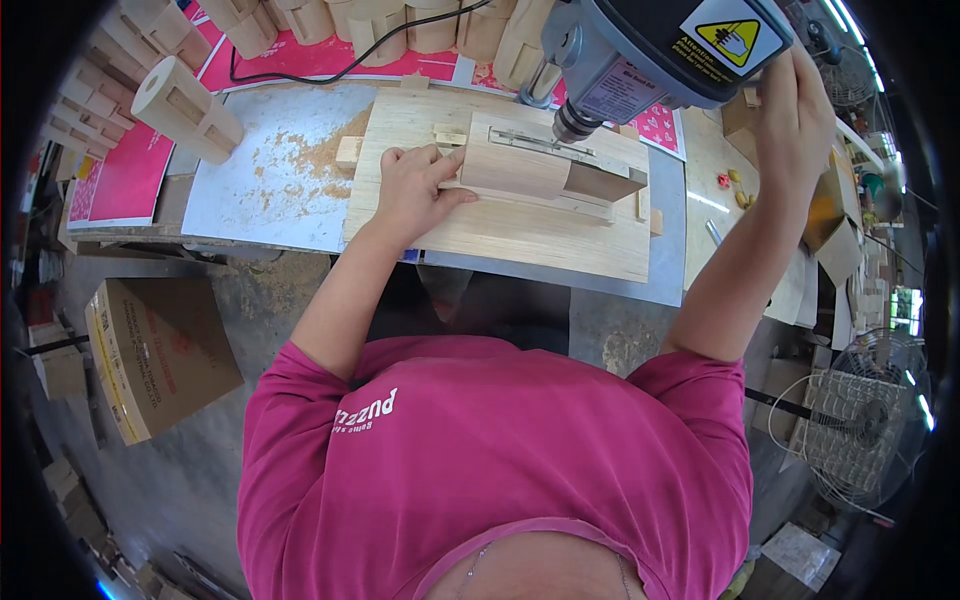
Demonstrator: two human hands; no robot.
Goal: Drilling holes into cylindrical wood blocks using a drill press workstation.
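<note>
My left hand (415, 195) grips the left end of a pale wooden block (515, 170), the thumb in front and the fingers behind it. The block lies in a wooden jig with a metal-edged slot plate on top, on a flat wooden board (420, 245). Just above the slot hangs the chuck (574, 124) of a grey and black drill press (640, 70); any bit in it is hard to make out. My right hand (797, 120) is raised at the right side of the drill head, fingers curled; whatever they hold is hidden behind the housing.
Sawdust (320, 160) covers part of a white sheet (215, 205) left of the board. Hollow wooden cylinders (185, 105) stand along the back and left, with a black cable (340, 75) near them. A cardboard box (165, 355) sits on the floor, and a fan (865, 420) stands at right.
</note>
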